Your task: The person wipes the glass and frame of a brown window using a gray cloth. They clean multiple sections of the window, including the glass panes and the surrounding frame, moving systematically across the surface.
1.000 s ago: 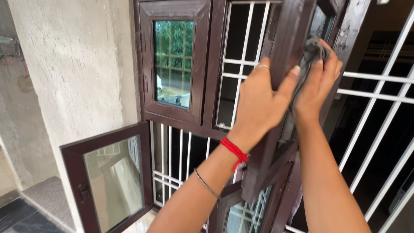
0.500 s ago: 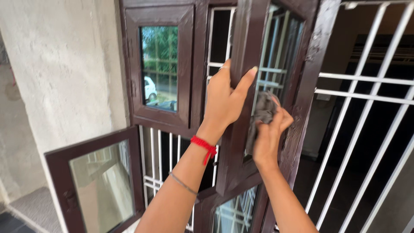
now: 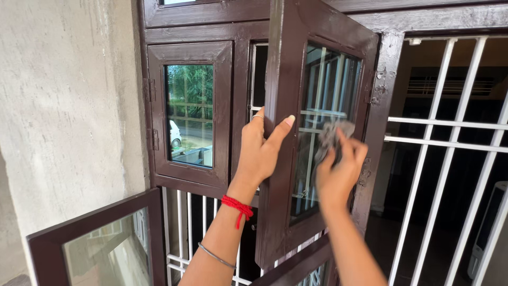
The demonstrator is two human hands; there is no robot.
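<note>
An open dark brown window shutter (image 3: 283, 175) with a glass pane (image 3: 324, 79) swings out toward me in the middle of the head view. My left hand (image 3: 259, 151), with a red thread on the wrist, grips the shutter's left frame edge. My right hand (image 3: 340, 169) presses a grey cloth (image 3: 330, 135) against the glass pane.
A rough plaster wall (image 3: 69, 116) fills the left. A closed shutter (image 3: 190, 114) sits beside it, and another open shutter (image 3: 100, 243) juts out at lower left. White metal grille bars (image 3: 450, 137) cover the opening on the right.
The view has tilted so the shutter sits lower in frame. My right hand with the cloth has come down from the shutter's top corner onto the glass; my left hand keeps its grip on the frame.
</note>
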